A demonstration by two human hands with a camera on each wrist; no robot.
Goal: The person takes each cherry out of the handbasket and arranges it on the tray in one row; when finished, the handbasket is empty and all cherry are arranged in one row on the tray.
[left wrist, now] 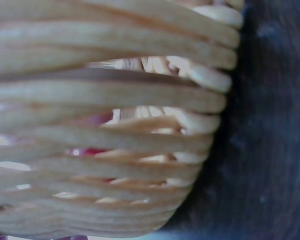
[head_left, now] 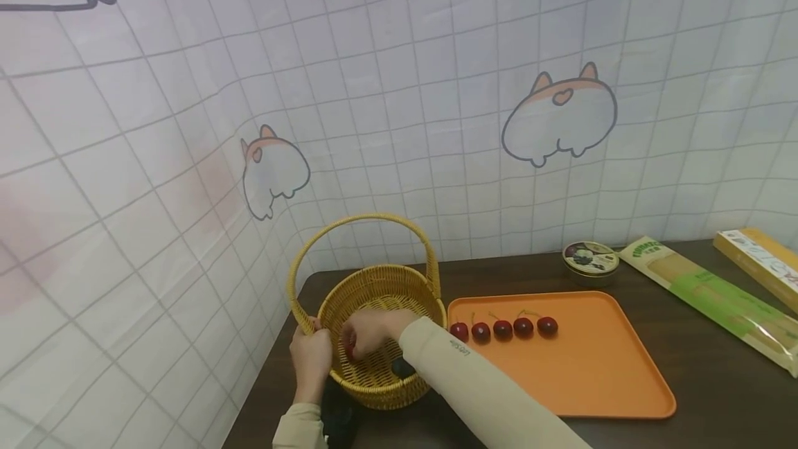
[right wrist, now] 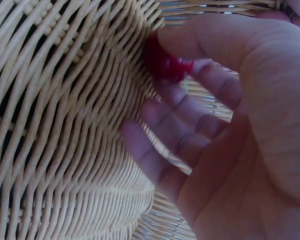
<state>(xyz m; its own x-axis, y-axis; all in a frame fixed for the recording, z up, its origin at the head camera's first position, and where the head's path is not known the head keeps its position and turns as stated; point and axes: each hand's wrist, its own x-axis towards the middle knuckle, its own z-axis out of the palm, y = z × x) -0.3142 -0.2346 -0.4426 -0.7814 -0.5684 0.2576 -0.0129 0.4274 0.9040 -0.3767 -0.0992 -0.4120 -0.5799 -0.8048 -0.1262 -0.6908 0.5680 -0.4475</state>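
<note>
A yellow wicker basket with a tall arched handle stands on the left of the table. My left hand grips it on its left side, where the handle meets the rim; the left wrist view is filled by the woven wall. Inside the basket, my right hand pinches a dark red cherry between thumb and fingers, close to the woven side. To the right lies an orange tray with several stemmed cherries in a row along its far left part.
Behind the tray sits a round tin. A long green and clear packet and a yellow box lie at the right on the dark table. Patterned white sheeting stands behind and at the left.
</note>
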